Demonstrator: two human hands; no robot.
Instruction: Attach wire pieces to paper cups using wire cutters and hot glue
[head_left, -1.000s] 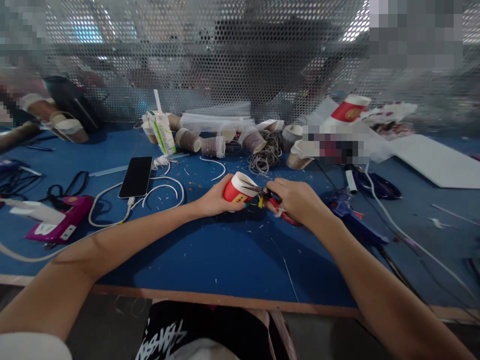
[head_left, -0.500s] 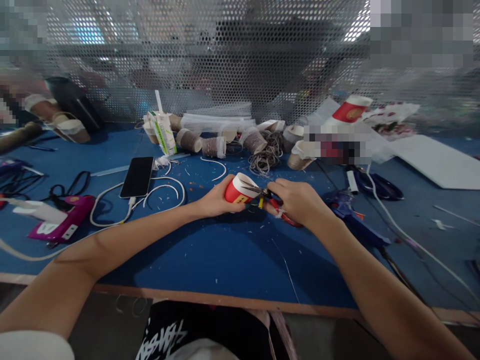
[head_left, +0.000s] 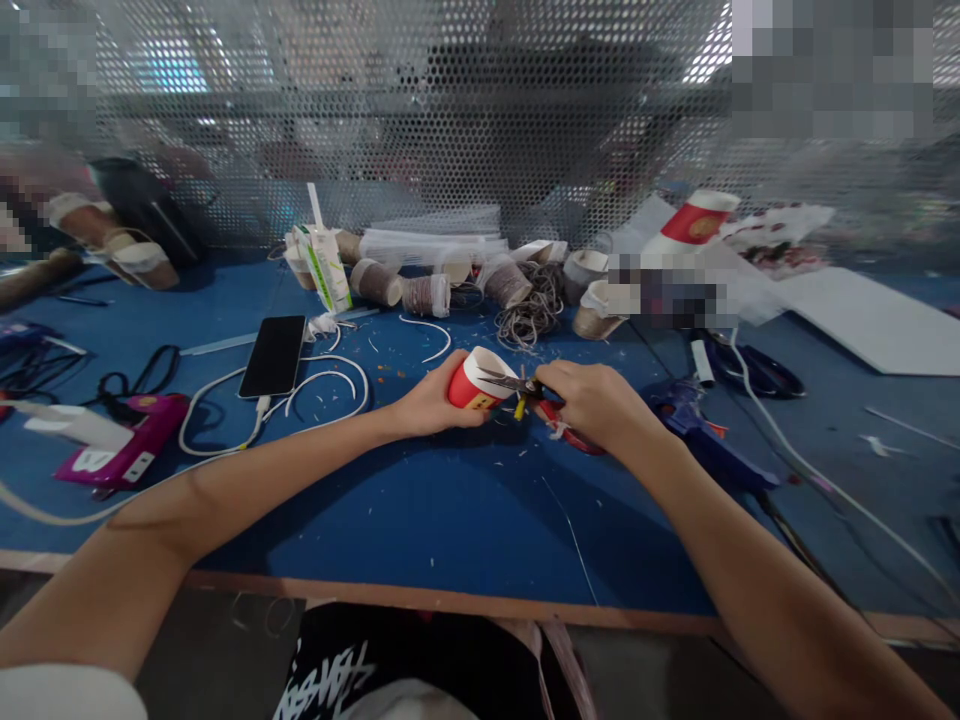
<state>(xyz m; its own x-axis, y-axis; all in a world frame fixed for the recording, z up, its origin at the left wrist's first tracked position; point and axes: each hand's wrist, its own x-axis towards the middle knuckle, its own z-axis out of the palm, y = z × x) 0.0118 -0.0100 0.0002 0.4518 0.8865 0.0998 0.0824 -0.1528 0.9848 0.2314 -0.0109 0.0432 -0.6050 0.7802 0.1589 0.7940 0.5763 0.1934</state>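
Tilted toward the right, a red and white paper cup (head_left: 474,382) is wrapped by the fingers of my left hand (head_left: 429,400). My right hand (head_left: 592,398) is closed round the red handles of a pair of scissors (head_left: 564,428). The dark blades reach leftward to the cup's white rim, one of them across its opening. Whether the blades are cutting paper at this moment I cannot tell. A small yellow piece (head_left: 520,408) shows just below the scissors' pivot. Both hands are above the blue table (head_left: 450,520).
Twine-wrapped cups (head_left: 427,296) and tangled cord (head_left: 531,305) lie at the back. At left are a phone (head_left: 274,356) with a white cable and a purple power strip (head_left: 127,445). On the right sit a blue glue gun (head_left: 709,435), a white board (head_left: 885,320) and another red cup (head_left: 699,222).
The scissors' blades have shifted slightly at the cup's rim and look closer together. Both hands keep their hold and have barely moved.
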